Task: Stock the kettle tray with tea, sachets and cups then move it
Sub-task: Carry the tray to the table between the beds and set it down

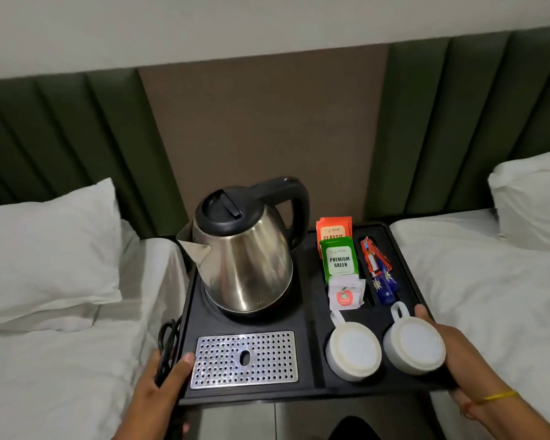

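A black kettle tray (311, 315) is held level between two beds. My left hand (159, 382) grips its front left edge, thumb beside the perforated metal drip plate (245, 358), with the black cord (167, 344) pinned under the fingers. My right hand (451, 354) grips the front right edge. A steel kettle (245, 265) with a black lid stands at the tray's back left. Orange and green tea packets (338, 252) and a white sachet (345, 293) fill one slot; red and blue stick sachets (378, 271) lie in the neighbouring slot. Two white cups (353, 349) (413, 342) sit upside down at the front right.
A bed with white sheets and a pillow (45, 255) lies on the left, another bed and pillow (527, 198) on the right. A green padded headboard (458, 122) and brown wall panel (261, 128) stand behind. Tiled floor (267, 420) shows below the tray.
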{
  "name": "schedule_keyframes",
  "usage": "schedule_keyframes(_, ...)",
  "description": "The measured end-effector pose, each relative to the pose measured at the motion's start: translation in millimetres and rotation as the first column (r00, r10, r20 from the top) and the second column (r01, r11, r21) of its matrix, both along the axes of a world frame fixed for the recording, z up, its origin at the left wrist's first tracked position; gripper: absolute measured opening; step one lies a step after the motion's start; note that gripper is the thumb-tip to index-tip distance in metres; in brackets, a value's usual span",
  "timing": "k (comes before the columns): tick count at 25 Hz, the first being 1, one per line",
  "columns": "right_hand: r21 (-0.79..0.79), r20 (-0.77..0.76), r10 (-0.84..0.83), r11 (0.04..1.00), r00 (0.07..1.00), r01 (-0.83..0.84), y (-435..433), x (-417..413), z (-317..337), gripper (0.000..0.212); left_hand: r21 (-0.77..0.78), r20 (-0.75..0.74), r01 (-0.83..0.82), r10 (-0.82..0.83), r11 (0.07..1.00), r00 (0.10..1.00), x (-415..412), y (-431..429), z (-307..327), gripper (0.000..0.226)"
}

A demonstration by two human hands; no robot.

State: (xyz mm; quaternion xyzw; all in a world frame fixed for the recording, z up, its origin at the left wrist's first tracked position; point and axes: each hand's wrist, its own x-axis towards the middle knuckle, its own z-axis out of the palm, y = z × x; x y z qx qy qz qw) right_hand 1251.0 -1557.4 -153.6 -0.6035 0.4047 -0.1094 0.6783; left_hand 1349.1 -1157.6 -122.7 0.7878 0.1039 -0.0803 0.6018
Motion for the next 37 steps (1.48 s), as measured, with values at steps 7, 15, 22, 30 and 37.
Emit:
schedule_keyframes(7, -0.001, 0.078, -0.02, 1.0, 0.997, 0.02, -76, 218, -233, 0.046, -0.061, 0.068, -0.003, 0.007, 0.998, 0.998, 197, -67, -223, 0.021)
schedule_keyframes(15, -0.127, 0.083, 0.049, 0.991, 0.995, -0.038, -101, 341, -375, 0.032, -0.095, 0.061, -0.038, 0.043, 0.995, 0.997, 311, -93, -357, 0.022)
schedule_keyframes(22, -0.084, 0.061, 0.046, 0.996, 0.997, -0.04, -104, 376, -399, 0.02, -0.092, -0.074, -0.062, 0.056, 0.994, 0.996, 362, -102, -405, 0.02)
schedule_keyframes(30, -0.124, -0.054, 0.008, 0.992, 0.999, -0.014, -99, 391, -406, 0.029, -0.002, -0.079, 0.03, -0.03, 1.0, 0.996, 395, -93, -419, 0.005)
schedule_keyframes(37, -0.171, -0.01, -0.124, 0.978, 0.992, 0.121, -86, 379, -413, 0.02, 0.175, 0.002, 0.04, -0.041, 0.984, 0.999, 400, -83, -424, 0.015)
